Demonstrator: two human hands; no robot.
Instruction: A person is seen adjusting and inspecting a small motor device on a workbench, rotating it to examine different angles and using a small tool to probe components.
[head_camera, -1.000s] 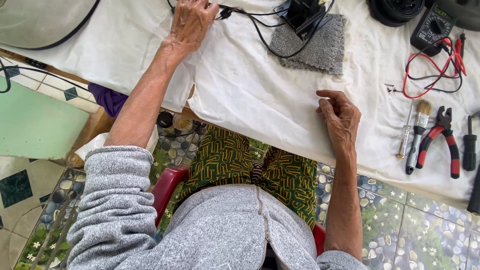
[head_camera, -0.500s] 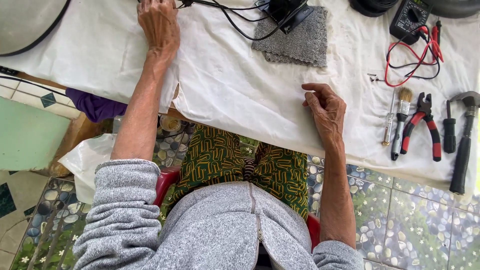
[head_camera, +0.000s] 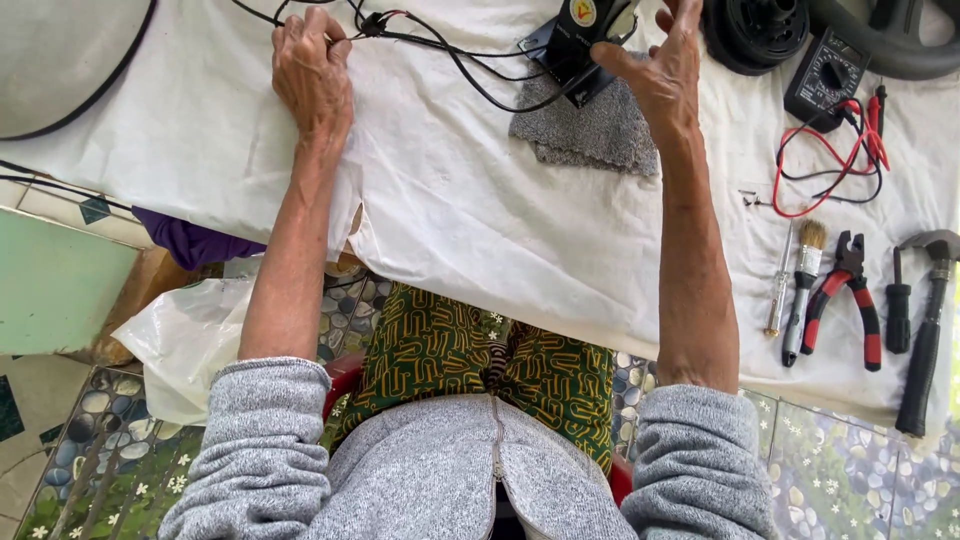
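The top edge cut off the black box (head_camera: 580, 35), so its far part was unseen, and the right hand (head_camera: 660, 70) partly covered it. That hand's fingers (head_camera: 690, 25) were spread open and raised just beside the box; whether they touched it could not be told. The left hand (head_camera: 312, 70) lay on the white cloth (head_camera: 450, 220) of the tabletop, fingers curled around the black cable (head_camera: 440, 50), which ran rightward from them to the box. A grey pad (head_camera: 590, 130) lay under the box. Right of the right fingers sat a meter (head_camera: 830, 75) with red leads (head_camera: 810, 160); nearer the tabletop edge were a brush (head_camera: 805, 290), pliers (head_camera: 850, 295) and a hammer (head_camera: 925, 330). Bare cloth lay between the hands.
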